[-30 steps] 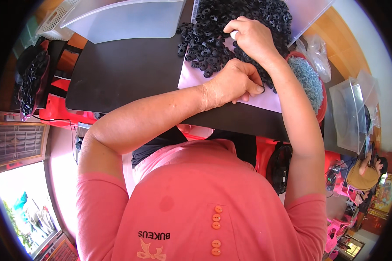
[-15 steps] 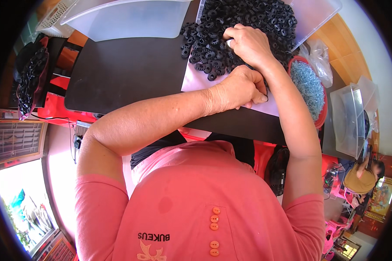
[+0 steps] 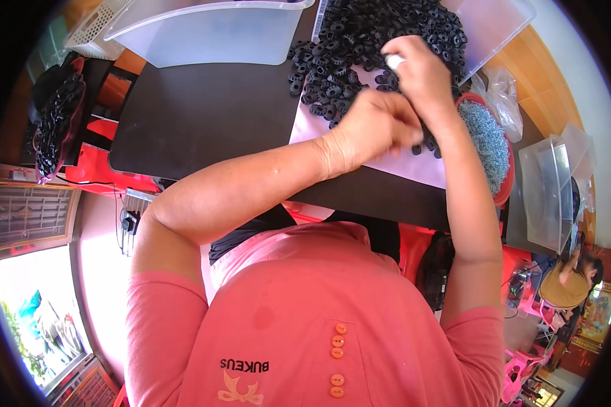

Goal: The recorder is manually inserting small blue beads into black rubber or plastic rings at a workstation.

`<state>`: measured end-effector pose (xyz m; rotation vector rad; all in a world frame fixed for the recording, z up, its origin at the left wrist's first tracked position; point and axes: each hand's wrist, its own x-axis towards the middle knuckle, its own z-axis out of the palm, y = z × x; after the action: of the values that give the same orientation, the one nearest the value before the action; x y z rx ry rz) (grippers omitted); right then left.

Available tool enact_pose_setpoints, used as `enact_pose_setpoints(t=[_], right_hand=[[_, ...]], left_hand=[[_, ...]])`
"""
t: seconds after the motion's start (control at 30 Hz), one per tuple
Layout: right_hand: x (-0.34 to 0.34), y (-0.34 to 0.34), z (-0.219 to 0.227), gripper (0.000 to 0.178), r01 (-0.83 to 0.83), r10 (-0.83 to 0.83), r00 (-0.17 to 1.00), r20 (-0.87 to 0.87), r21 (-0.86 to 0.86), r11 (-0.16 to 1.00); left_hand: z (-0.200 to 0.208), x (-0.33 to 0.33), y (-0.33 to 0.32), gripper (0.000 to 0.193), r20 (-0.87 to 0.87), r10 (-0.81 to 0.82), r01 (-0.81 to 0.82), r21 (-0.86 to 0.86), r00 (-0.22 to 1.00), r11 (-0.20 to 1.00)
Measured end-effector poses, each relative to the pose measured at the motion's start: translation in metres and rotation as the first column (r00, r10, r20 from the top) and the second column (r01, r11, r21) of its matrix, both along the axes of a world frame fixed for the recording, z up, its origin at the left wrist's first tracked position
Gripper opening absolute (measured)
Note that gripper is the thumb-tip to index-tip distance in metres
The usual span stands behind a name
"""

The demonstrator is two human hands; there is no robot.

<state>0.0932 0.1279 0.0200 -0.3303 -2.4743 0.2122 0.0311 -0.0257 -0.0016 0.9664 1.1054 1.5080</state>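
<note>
A big heap of small black plastic parts (image 3: pixel 332 74), rounded and hollow, covers the far part of a pale pink sheet (image 3: pixel 312 129). My left hand (image 3: pixel 373 125) is over the sheet at the heap's near edge; motion smears its fingers, so what they hold is unclear. Higher and to the right, my right hand (image 3: pixel 424 78) is curled over the heap, a white wrap (image 3: pixel 395 62) on one digit. Anything between its fingers is hidden. A few loose black parts (image 3: pixel 417 148) lie on the sheet beside the left fingertips and the right wrist.
To the right stands a red basin (image 3: pixel 505 183) full of blue-grey small pieces (image 3: pixel 483 146), beside a clear plastic bag (image 3: pixel 502 102). Translucent bins (image 3: pixel 210 37) sit at the dark table's (image 3: pixel 190 115) far left and right. Another person (image 3: pixel 565 285) sits at far right.
My right hand has shifted right over the heap. My left hand has lifted slightly upward, its fingers no longer pinched on the sheet. Loose black parts now show beside it.
</note>
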Motion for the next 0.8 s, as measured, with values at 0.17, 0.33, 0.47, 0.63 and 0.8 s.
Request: enact_pose_setpoints(t=[0.17,0.33,0.47,0.63,0.8], right_hand=[[0.03,-0.04,0.03,0.013,-0.084,-0.113,0.97,-0.217,-0.73,0.678],[0.018,-0.091,0.013,0.004,-0.29,-0.084,0.938,-0.336,-0.894,0.342],[0.011,-0.084,0.003,0.005,-0.29,-0.114,0.923,-0.369,-0.857,0.427],[0.007,-0.064,-0.007,0.008,-0.293,-0.147,0.915,-0.375,-0.871,0.393],[0.016,-0.051,-0.001,0.012,-0.278,-0.161,0.901,-0.402,-0.822,0.497]], left_hand=[[0.014,-0.029,0.0,0.012,0.177,0.364,-0.374,0.024,0.914,0.927],[0.015,-0.035,0.001,0.007,0.371,0.404,-0.442,0.019,0.836,0.897],[0.0,-0.035,0.018,0.008,0.507,0.446,-0.492,-0.048,0.738,0.869],[0.002,-0.048,0.021,0.021,0.494,0.412,-0.459,-0.029,0.766,0.888],[0.001,-0.056,0.019,0.028,0.626,0.259,-0.346,0.018,0.736,0.938]])
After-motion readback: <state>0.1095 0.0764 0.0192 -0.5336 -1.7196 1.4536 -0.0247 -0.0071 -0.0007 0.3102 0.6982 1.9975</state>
